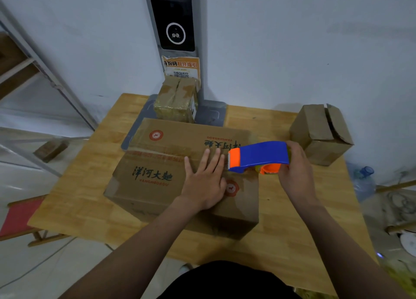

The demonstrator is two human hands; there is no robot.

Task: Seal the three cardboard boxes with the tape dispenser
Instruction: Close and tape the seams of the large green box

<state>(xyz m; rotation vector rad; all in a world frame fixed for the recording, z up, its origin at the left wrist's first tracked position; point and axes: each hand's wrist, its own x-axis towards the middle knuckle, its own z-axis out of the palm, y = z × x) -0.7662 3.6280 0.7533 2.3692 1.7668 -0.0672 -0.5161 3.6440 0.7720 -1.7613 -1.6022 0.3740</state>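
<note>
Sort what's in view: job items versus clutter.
Job: large printed box, small box at back, small box on right, tape dispenser in right hand, left hand on the large box.
Clutter: water bottle, red stool.

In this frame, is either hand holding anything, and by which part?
The right hand grips the tape dispenser at its rear end, away from the orange blade. The left hand holds nothing; it lies flat on the large box.

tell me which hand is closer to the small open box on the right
Right. The right hand, holding the tape dispenser, is just beside the small box; the left hand lies flat on the big box.
</note>
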